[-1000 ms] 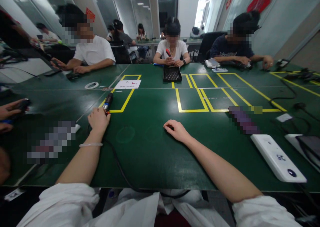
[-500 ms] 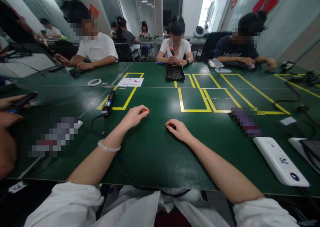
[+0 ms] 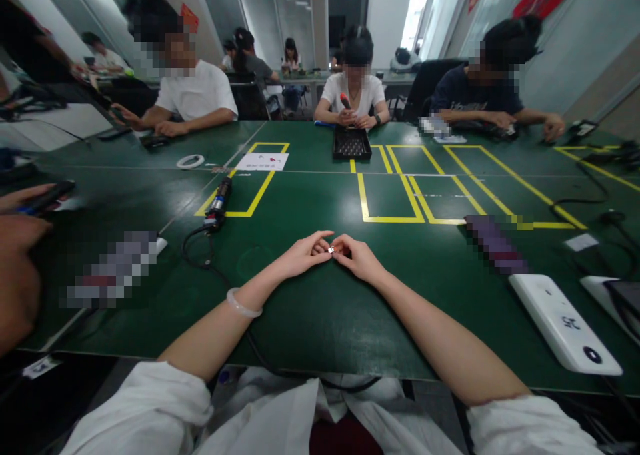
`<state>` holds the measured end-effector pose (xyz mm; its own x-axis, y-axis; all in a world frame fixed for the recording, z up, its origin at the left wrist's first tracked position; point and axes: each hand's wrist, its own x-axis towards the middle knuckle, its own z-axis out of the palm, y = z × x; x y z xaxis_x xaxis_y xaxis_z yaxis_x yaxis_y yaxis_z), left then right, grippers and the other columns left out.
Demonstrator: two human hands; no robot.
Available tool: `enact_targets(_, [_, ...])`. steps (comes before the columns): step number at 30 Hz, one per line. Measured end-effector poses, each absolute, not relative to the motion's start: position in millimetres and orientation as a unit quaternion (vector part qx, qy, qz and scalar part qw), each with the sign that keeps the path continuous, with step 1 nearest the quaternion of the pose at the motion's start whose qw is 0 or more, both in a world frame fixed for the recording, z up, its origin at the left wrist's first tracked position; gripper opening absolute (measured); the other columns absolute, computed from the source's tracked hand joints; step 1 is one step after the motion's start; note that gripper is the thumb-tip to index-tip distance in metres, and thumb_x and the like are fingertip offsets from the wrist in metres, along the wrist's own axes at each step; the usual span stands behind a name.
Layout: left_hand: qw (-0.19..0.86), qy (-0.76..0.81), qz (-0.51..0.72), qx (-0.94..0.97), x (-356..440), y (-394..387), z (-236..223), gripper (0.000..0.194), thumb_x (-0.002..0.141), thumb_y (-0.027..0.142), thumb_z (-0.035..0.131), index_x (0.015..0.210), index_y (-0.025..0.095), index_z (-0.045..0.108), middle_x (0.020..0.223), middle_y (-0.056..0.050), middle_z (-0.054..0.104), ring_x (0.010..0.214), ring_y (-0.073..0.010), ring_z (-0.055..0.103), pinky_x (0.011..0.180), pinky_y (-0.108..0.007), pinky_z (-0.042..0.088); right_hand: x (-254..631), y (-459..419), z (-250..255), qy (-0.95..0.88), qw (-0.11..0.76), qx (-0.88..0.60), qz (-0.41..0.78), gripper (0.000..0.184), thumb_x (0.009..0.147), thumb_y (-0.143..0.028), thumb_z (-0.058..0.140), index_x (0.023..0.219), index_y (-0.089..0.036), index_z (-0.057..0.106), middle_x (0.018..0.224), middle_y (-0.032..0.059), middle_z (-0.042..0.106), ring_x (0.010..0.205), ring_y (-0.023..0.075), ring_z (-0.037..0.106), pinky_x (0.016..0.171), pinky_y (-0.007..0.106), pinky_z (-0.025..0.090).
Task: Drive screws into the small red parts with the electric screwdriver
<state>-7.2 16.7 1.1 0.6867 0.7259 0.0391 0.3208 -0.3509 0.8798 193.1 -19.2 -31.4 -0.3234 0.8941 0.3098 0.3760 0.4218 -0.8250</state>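
The left hand and right hand are meeting over the bench, their fingers pinching around a small shiny piece between the fingertips; which hand is bearing it, I cannot tell; it is looking light and probably stiff, easily slipping, so its edges are seeming the best hold; the dark cylindrical tool is lying left, trailing its cable.

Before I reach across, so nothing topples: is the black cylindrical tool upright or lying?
Lying: the black tool stretches along the green tabletop.
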Motion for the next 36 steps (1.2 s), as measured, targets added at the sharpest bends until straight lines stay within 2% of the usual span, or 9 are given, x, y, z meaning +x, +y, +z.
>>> enact_targets(5, [0.362, 0.337, 0.258, 0.830, -6.3, 11.9, 4.5, 0.024, 0.082, 0.025, 0.061, 0.105, 0.018, 0.058, 0.099, -0.004, 0.065, 0.091, -0.0157, 0.062, 0.084, -0.031, 0.048, 195.1, -17.2, -33.8, -0.728, 0.403, -0.442, 0.335, 0.014, 0.085, -0.027, 0.059, 0.097, -0.019, 0.057, 0.084, 0.0013, 0.067, 0.072, 0.0133, 0.061, 0.069, 0.025, 0.047])
enact_targets(8, [0.326, 0.331, 0.258, 0.847, -5.6, 9.2, 7.8, 0.016, 0.085, 0.024, 0.057, 0.100, 0.018, 0.061, 0.097, -0.004, 0.065, 0.090, -0.0158, 0.062, 0.084, -0.030, 0.048, 195.2, -18.1, -32.2, -0.729, 0.400, -0.445, 0.332, 0.014, 0.085, -0.028, 0.060, 0.095, -0.019, 0.057, 0.081, 0.0006, 0.065, 0.070, 0.0131, 0.060, 0.068, 0.025, 0.047])
enact_targets(11, [0.323, 0.332, 0.258, 0.848, -5.1, 7.8, 10.0, 0.016, 0.086, 0.025, 0.056, 0.100, 0.019, 0.061, 0.097, -0.003, 0.066, 0.090, -0.0157, 0.062, 0.085, -0.030, 0.049, 194.8, -19.4, -28.9, -0.732, 0.400, -0.445, 0.325, 0.014, 0.084, -0.027, 0.060, 0.095, -0.018, 0.058, 0.078, 0.0002, 0.063, 0.069, 0.0131, 0.059, 0.067, 0.025, 0.046])
enact_targets(16, [0.339, 0.345, 0.258, 0.836, -5.0, 6.9, 10.9, 0.020, 0.089, 0.033, 0.053, 0.102, 0.019, 0.060, 0.097, -0.003, 0.067, 0.090, -0.0161, 0.064, 0.084, -0.030, 0.049, 194.1, -19.1, -26.8, -0.744, 0.410, -0.440, 0.291, 0.014, 0.085, -0.025, 0.060, 0.097, -0.018, 0.062, 0.086, 0.0025, 0.064, 0.074, 0.0135, 0.057, 0.069, 0.026, 0.045])
enact_targets(20, [0.338, 0.345, 0.251, 0.839, -5.2, 5.1, 10.5, 0.022, 0.092, 0.034, 0.049, 0.106, 0.020, 0.059, 0.098, -0.003, 0.068, 0.090, -0.0160, 0.065, 0.083, -0.029, 0.049, 194.7, -17.7, -28.1, -0.716, 0.413, -0.447, 0.342, 0.017, 0.089, -0.031, 0.056, 0.095, -0.018, 0.063, 0.082, 0.0024, 0.066, 0.071, 0.0142, 0.060, 0.067, 0.026, 0.045])
enact_targets(25, [0.298, 0.334, 0.237, 0.862, -4.7, 2.9, 8.7, 0.024, 0.088, 0.032, 0.055, 0.111, 0.022, 0.057, 0.099, -0.002, 0.068, 0.091, -0.0161, 0.065, 0.083, -0.028, 0.049, 196.0, -16.0, -30.6, -0.678, 0.431, -0.425, 0.418, 0.020, 0.089, -0.033, 0.055, 0.099, -0.017, 0.062, 0.084, 0.0033, 0.069, 0.075, 0.0154, 0.063, 0.071, 0.028, 0.047])
enact_targets(28, [0.281, 0.338, 0.241, 0.865, -4.8, 2.7, 8.2, 0.019, 0.090, 0.031, 0.051, 0.106, 0.022, 0.057, 0.098, -0.002, 0.068, 0.091, -0.0163, 0.065, 0.084, -0.028, 0.049, 196.2, -15.2, -31.9, -0.668, 0.438, -0.420, 0.431, 0.022, 0.088, -0.034, 0.057, 0.102, -0.018, 0.059, 0.077, 0.0011, 0.066, 0.068, 0.0137, 0.060, 0.067, 0.027, 0.046])
enact_targets(32, [0.285, 0.346, 0.252, 0.858, -5.4, 3.8, 8.6, 0.020, 0.092, 0.034, 0.050, 0.106, 0.022, 0.057, 0.099, -0.003, 0.067, 0.093, -0.0165, 0.064, 0.085, -0.029, 0.049, 195.6, -14.7, -33.2, -0.660, 0.457, -0.399, 0.443, 0.028, 0.082, -0.034, 0.064, 0.103, -0.019, 0.053, 0.081, 0.0000, 0.064, 0.066, 0.0118, 0.057, 0.064, 0.025, 0.045])
enact_targets(36, [0.296, 0.347, 0.256, 0.852, -5.5, 5.5, 7.3, 0.020, 0.092, 0.034, 0.050, 0.105, 0.021, 0.057, 0.099, -0.003, 0.067, 0.093, -0.0166, 0.065, 0.085, -0.029, 0.049, 194.9, -14.3, -33.3, -0.666, 0.460, -0.386, 0.443, 0.021, 0.081, -0.030, 0.064, 0.096, -0.019, 0.053, 0.084, 0.0006, 0.062, 0.070, 0.0115, 0.057, 0.066, 0.025, 0.045])
